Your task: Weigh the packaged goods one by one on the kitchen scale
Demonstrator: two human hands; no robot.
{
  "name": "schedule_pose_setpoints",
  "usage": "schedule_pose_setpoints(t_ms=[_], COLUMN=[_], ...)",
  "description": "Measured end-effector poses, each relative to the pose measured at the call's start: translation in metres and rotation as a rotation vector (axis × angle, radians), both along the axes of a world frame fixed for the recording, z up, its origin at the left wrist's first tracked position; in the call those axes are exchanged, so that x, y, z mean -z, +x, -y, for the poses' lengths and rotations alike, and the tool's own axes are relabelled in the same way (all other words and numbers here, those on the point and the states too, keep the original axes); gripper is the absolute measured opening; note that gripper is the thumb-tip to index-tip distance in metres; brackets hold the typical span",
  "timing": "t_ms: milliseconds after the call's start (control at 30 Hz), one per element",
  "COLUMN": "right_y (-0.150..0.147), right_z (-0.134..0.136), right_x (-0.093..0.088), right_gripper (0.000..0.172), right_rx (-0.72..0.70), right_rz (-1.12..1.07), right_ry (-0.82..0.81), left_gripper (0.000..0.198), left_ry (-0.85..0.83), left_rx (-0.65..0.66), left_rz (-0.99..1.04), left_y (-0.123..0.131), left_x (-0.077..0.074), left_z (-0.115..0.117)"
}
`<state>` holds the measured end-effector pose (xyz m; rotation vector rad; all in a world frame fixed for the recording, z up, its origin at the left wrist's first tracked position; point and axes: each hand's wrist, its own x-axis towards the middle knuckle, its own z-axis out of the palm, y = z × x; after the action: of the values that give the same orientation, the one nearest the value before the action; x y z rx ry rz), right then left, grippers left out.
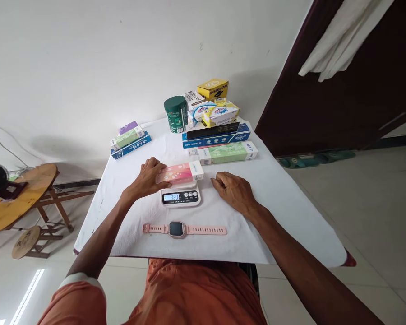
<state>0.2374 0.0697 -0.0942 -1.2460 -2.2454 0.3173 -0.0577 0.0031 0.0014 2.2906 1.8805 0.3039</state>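
Right under the left hand (149, 178), a pink box (186, 172) is held by its left end. The fingers are curled over the top and the thumb is tucked along the near side, so that end is properly grasped and the rest of the box sticks out to the right of the grip. The box is laid flat across the platform of a small scale (181, 197); its display sits just below the thumb and reads 363, as far as can be made out. The right hand (235, 189) is left loose and spread palm down on the white tablecloth (291, 203), just right of the scale and near the box's free end, with nothing held in it. Closer to the body than both hands, a pink watch (184, 229) is stretched out flat with its strap ends pointing left and right. Just beyond the held box a long green box (228, 152) is laid. Past that comes a flat blue box (216, 137) with small cartons (219, 113) piled on it, topped by a yellow box (213, 88). A green canister (176, 113) is stood lid-on beside that pile. Further left of the grip, a little stack of boxes (130, 140) is parked near the far edge. Every box is shut, so the contents can't be told.
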Motion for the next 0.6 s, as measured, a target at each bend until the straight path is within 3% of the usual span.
schedule_pose_setpoints(t_ms=[200, 367, 500, 600], right_y=[0.001, 0.001, 0.0, 0.0], right_z=[-0.001, -0.001, -0.002, -0.002], right_x=[0.002, 0.002, 0.003, 0.004], right_gripper=[0.029, 0.029, 0.03, 0.031], right_rx=[-0.014, -0.01, -0.012, -0.011], right_rz=[-0.027, -0.02, -0.021, -0.025], right_ry=[0.004, 0.001, 0.011, 0.024], left_gripper=[0.091, 0.086, 0.083, 0.067], left_ry=[0.052, 0.13, 0.089, 0.053], left_rx=[-0.001, 0.013, 0.041, 0.039], left_rz=[0.051, 0.093, 0.039, -0.02], left_y=[-0.009, -0.005, 0.007, 0.012], left_x=[-0.015, -0.023, -0.011, -0.001], left_z=[0.006, 0.009, 0.005, 0.0])
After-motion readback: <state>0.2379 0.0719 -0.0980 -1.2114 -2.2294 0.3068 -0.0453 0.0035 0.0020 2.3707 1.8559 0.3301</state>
